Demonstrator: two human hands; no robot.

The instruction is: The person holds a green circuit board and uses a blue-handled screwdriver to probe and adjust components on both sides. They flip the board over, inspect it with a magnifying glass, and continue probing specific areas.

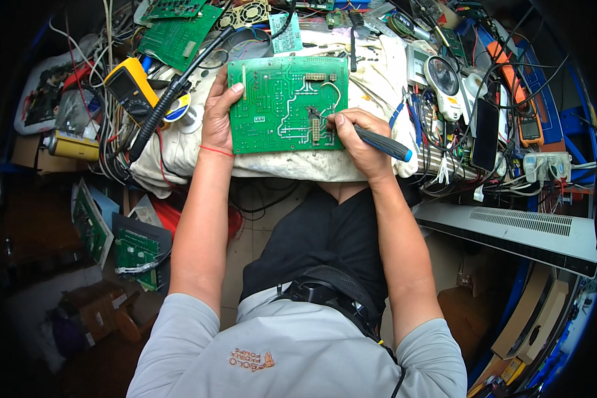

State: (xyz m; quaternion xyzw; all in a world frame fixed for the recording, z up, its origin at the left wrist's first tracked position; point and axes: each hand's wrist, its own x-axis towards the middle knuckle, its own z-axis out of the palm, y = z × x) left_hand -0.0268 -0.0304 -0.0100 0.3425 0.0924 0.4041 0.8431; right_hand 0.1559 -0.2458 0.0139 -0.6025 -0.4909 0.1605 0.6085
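Here you are, dead centre in the upper half of the frame, with the green circuit board [262, 109] up in front of you over the pale cloth [285, 170]. Your left hand [219, 119] has it clamped by the left edge, thumb pressed flat on the near face, a red string round the wrist. And over on the board's right edge, your right hand [362, 140] is closed on the dark handle of a blue-ended tool [385, 144], thumb and finger pinched at the front. Its tip points in toward the pale connector [316, 130] low on the board; whether it touches, I can't tell. Your two hands are apart, the board between them. Just above that connector, a light wire [339, 97] loops across the green surface.

Look to the upper left: a yellow multimeter [130, 89] tilts near a spool [179, 108], with a black flexible arm [174, 93] slanting across, and more green boards [179, 41] heaped above. Swing to the upper right: a white device with a round dark lens [443, 77], then a black phone [486, 134], then an orange meter [530, 130], all tangled among dark cables. Down at the right of the frame, a long vented panel [517, 222] lies at a slant.
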